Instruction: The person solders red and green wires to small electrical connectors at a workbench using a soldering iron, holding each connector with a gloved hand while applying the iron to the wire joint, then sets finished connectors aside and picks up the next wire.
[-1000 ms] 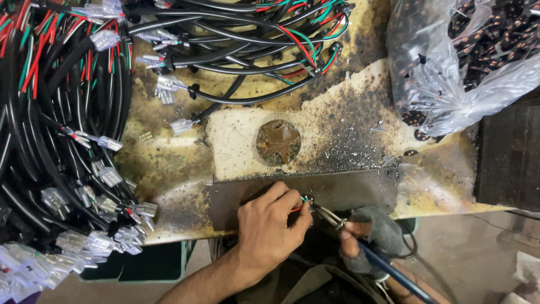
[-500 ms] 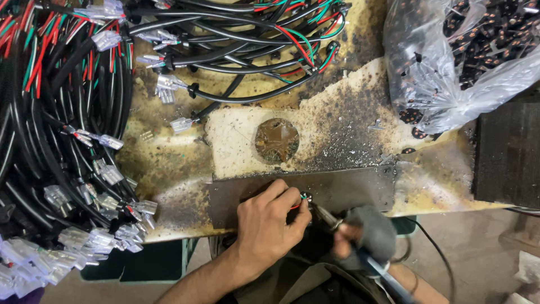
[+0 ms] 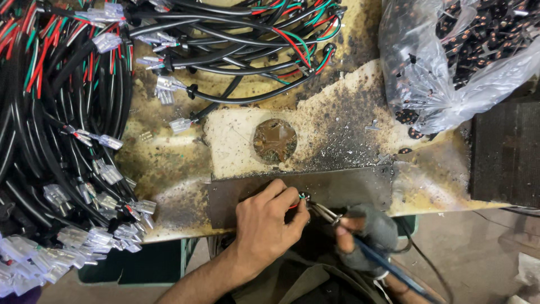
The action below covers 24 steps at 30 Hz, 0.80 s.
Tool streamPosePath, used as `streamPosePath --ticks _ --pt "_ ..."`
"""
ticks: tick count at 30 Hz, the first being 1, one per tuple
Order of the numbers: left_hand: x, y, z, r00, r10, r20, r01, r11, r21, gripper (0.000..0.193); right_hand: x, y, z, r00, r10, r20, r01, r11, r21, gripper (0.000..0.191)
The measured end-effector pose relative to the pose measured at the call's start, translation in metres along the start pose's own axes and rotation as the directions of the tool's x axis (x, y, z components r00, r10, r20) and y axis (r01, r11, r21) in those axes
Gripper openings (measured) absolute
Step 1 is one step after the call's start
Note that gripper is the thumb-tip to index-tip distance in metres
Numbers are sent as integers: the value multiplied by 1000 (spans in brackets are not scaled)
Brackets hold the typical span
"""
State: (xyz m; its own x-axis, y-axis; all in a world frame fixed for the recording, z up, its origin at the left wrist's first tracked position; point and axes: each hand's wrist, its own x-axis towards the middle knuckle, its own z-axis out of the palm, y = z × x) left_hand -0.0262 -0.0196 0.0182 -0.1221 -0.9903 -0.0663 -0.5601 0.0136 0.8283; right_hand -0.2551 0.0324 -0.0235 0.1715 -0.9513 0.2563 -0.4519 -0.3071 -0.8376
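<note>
My left hand pinches the ends of thin red and green wires at the front edge of a dark metal plate. My right hand, in a grey fingerless glove, grips a soldering iron with a blue handle. Its metal tip points left and meets the wire ends held by my left fingers. A cord runs from the handle down toward the lower right.
Bundles of black cables with clear connectors cover the left side and the top. A clear plastic bag of small dark parts lies top right. A round hole sits in the stained, scorched bench top. A dark block stands right.
The view shifted slightly. My right hand and the soldering iron moved a little left, so the tip stays at the wire ends. My left hand keeps its pinch.
</note>
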Motion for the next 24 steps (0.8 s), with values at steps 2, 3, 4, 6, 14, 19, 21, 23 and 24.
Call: streamPosePath --ticks 2,3,4,6,14,19,21,23,24 --pt "0 0 -1 1000 3 14 -3 1000 -10 17 -6 1 -1 988 152 -40 -151 988 37 18" --pt "1 1 -1 1000 6 1 -6 1000 -3 17 -10 4 -1 973 223 -62 -220 974 55 20" --pt "1 1 -1 1000 7 -11 -7 1000 1 17 -13 7 -1 993 110 -49 -110 994 3 22" --pt "1 2 -2 1000 -2 -10 2 1000 -4 17 -18 15 0 995 -104 1 104 991 -88 28" --pt "2 4 -4 1000 9 29 -8 1000 -13 16 33 21 -41 952 -113 284 68 984 162 40" --pt "3 3 1 1000 -11 -19 11 1000 3 17 65 30 -97 916 398 40 -387 908 -160 27" --pt "4 2 1 1000 -1 -27 1 1000 7 17 73 42 -106 980 200 7 -146 737 -660 20" --pt "4 0 2 1000 2 -30 -2 1000 20 19 81 52 -110 982 -10 188 175 411 -895 15" --pt "5 0 3 999 4 -32 -3 1000 25 19 87 55 -111 986 25 166 139 433 -891 13"
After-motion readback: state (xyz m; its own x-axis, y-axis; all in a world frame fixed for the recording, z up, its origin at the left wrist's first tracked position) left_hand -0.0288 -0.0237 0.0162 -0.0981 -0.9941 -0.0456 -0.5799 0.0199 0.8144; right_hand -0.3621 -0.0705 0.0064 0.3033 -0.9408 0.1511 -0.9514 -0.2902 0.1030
